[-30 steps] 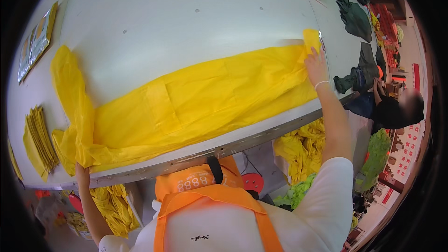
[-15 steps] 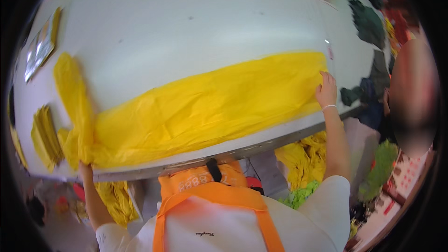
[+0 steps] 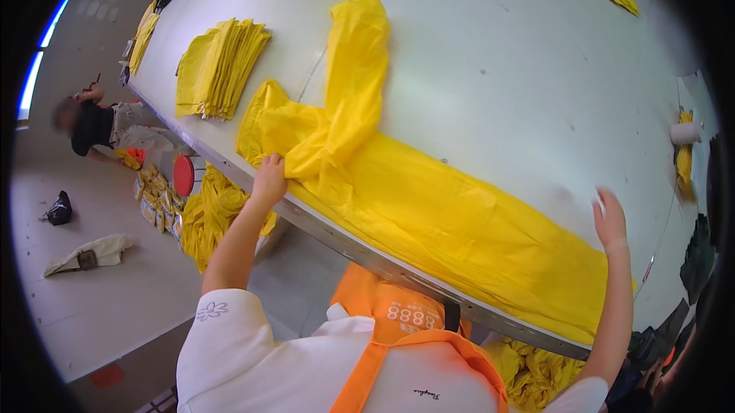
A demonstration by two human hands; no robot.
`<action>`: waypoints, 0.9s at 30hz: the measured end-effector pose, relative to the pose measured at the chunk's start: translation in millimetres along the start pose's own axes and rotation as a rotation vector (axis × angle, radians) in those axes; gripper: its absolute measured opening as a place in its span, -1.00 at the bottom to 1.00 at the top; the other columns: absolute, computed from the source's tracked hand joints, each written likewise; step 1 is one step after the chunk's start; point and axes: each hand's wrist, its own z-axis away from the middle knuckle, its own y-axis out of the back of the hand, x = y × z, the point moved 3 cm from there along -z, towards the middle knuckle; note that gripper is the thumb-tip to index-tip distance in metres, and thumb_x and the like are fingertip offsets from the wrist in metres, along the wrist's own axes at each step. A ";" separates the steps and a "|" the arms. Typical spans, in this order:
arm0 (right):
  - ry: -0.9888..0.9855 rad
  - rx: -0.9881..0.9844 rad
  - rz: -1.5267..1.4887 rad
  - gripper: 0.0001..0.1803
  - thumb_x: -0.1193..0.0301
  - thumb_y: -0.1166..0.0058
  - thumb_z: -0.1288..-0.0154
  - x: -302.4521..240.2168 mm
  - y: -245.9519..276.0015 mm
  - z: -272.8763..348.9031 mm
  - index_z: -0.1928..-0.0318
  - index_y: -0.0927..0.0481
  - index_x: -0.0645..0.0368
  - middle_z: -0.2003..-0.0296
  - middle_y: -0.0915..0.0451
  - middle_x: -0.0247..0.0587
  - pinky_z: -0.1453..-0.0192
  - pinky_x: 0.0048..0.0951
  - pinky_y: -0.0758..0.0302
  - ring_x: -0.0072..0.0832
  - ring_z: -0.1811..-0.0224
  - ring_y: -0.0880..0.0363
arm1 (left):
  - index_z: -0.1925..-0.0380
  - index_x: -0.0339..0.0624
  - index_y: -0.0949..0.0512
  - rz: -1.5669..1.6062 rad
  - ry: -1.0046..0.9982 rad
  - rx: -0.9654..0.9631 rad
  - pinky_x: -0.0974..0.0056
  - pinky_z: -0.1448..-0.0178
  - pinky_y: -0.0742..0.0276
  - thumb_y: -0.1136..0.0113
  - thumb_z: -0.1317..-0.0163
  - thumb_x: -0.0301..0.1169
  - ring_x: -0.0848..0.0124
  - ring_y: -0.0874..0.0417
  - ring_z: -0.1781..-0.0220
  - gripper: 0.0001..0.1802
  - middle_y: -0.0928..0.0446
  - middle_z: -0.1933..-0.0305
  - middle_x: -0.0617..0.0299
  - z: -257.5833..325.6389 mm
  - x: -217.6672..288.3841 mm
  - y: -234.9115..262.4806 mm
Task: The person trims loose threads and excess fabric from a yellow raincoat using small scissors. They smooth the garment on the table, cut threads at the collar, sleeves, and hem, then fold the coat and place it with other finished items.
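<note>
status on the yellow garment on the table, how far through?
Done: the yellow garment lies spread flat along the table edge, one sleeve laid out across it. In hand: the left hand grips the bunched end; the right hand hovers open over the other end. Left: it is not folded like the folded yellow stack.

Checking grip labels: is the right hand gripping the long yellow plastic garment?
No: the right hand hovers open above the yellow plastic garment, fingers spread.

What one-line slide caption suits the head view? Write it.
Left hand grips a long yellow plastic garment spread on a white table; right hand hovers open.
</note>
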 end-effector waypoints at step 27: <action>-0.111 0.245 -0.874 -0.57 0.26 0.10 -0.36 -204.9 197.8 -19.2 -0.12 -0.39 0.26 0.02 -0.52 -0.15 -0.04 -0.42 -0.45 -0.40 0.01 -0.51 | 0.43 -0.13 -0.46 0.491 -0.281 0.031 0.11 0.07 -0.33 -0.21 0.15 -0.47 0.16 -0.44 0.12 -0.79 -0.47 0.32 0.18 -26.5 -48.0 57.4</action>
